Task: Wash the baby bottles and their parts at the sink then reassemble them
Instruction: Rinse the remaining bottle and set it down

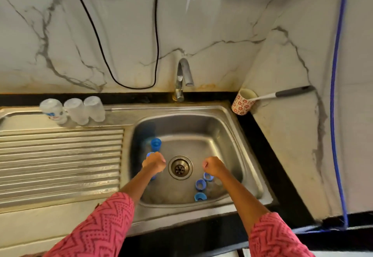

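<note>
Three clear baby bottles [73, 110] stand upside down in a row at the back edge of the draining board [60, 155], close to the basin's back left corner. They have no tops on. Their blue parts are down in the sink [232, 135]. A tall blue cap [156, 143] stands near the left wall of the basin. Three blue rings [200, 184] lie near the front right corner, with some clear soft pieces beside them that are too blurry to name. The drain [180, 167] sits in the middle of the basin floor.

Both hands hang over the basin. The left hand [154, 163] is curled into a fist just left of the drain, right above a blue part, and I cannot tell if it is holding anything. The right hand [214, 167] is curled into a fist just right of the drain, above the rings, and it seems to hold nothing.

The tap [182, 79] stands at the back edge and no water runs from it. A flowered cup [243, 102] with a brush handle [282, 94] in it stands at the back right corner of the bench.

The bottles look washed, so I think the blue parts come next. To do it well, pick up one small part at a time, hold it tight because wet plastic slips, and keep it away from the drain. Rinse inside each ring too, then set it on the draining board by the bottles.
</note>
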